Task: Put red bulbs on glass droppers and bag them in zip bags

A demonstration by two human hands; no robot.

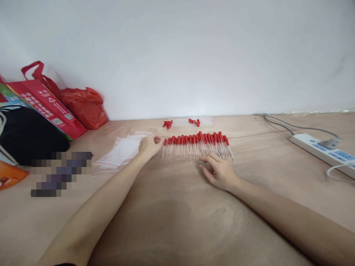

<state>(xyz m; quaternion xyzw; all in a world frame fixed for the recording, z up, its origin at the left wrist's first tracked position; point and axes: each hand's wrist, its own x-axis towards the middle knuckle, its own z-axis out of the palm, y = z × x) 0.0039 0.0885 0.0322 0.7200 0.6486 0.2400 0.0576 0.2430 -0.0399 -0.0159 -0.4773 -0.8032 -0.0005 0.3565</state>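
Observation:
Several glass droppers with red rubber bulbs (190, 139) lie side by side in a row on the wooden table, bulbs away from me and clear tips toward me. At the row's left end, my left hand (149, 146) is closed with fingers curled together, beside the leftmost dropper (164, 149). Whatever its fingers hold, if anything, is hidden. My right hand (219, 171) rests by the tips in the right half of the row, thumb and index finger apart, with nothing seen between them. Clear zip bags (119, 151) with red seal lines lie left of my left hand.
Behind the row are loose red bulbs (167, 124), more red bulbs (194, 121) and clear tubes (181, 122) on a plastic bag. A power strip (318, 147) with cables stands right. Red bags (83, 105) and a black bag (33, 135) sit left, near a blurred-out object (62, 175).

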